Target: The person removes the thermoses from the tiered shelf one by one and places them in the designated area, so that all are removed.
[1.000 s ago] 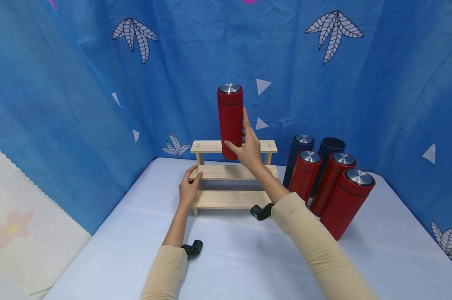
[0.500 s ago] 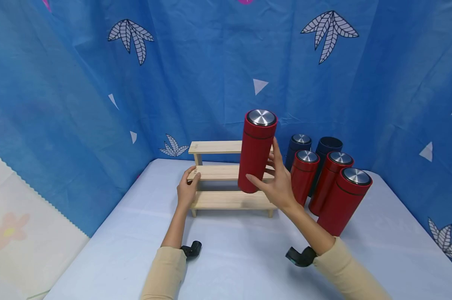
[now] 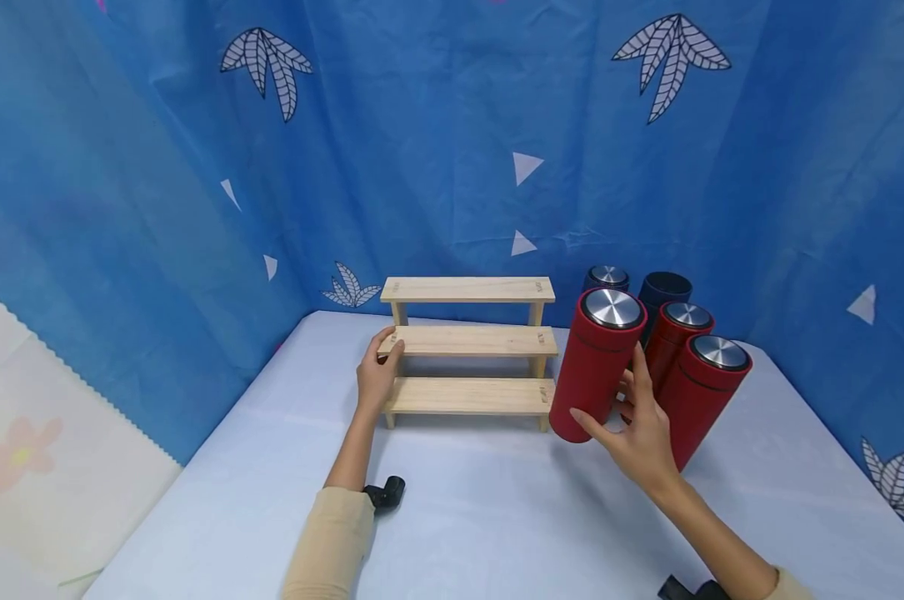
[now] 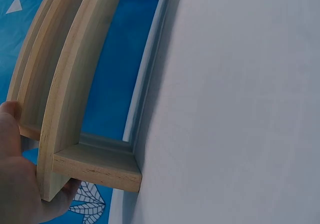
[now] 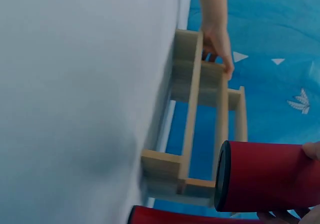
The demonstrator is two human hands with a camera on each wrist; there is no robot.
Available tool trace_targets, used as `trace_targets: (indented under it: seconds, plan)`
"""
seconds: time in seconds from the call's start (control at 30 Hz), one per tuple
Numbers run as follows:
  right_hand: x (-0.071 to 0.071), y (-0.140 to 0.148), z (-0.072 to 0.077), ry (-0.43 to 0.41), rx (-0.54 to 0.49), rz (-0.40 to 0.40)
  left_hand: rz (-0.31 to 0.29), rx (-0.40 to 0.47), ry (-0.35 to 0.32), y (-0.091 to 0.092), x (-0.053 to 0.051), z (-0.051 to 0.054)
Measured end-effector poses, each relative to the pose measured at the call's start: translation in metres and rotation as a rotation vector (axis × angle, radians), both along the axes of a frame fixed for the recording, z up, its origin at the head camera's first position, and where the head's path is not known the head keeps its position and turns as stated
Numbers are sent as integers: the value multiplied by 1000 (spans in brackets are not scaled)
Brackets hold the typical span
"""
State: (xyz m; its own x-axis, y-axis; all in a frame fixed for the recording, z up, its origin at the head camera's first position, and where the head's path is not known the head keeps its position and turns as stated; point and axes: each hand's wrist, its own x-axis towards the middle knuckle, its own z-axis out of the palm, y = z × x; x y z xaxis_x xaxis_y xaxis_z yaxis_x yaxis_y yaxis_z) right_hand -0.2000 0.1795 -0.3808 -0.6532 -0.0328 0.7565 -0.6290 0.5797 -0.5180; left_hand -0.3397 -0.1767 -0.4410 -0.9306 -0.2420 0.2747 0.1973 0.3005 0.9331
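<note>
My right hand (image 3: 641,435) grips a red thermos bottle (image 3: 596,371) with a silver lid, fingers on its far side and thumb in front. The bottle is tilted a little and held above the table, its dark base showing in the right wrist view (image 5: 223,176). To the left is a three-tier wooden shelf stand (image 3: 470,395) with bare steps. My left hand (image 3: 377,371) holds the left end of its middle step, thumb and fingers around the board (image 4: 50,149). The held bottle hides part of the bottles behind it.
Two red thermos bottles (image 3: 710,392) (image 3: 665,350) stand at the right, close to my right hand. Dark blue bottles (image 3: 663,292) (image 3: 607,277) stand behind them. A white cloth covers the table (image 3: 481,517), and a blue curtain (image 3: 422,167) hangs behind.
My right hand has brought the red thermos bottle down and to the right, away from above the wooden stand toward the other bottles. My left hand keeps its hold on the stand.
</note>
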Motion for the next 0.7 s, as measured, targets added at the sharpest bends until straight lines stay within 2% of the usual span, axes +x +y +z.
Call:
trace_targets:
  seconds: [0.23, 0.33, 0.47, 0.57, 0.7]
  plan:
    - [5, 11, -22, -83, -11, -54, -9, 17, -1, 0, -1, 3]
    - [2, 16, -32, -127, -25, -67, -10, 21, 0, -1, 0, 4]
    - [-6, 24, -52, -139, -31, -79, -17, 17, 4, -1, 0, 4]
    - [-7, 28, -60, -142, -29, -90, -14, 14, 4, -1, 0, 2]
    - [-2, 30, -61, -152, -29, -102, -12, 12, 1, -1, 0, 1]
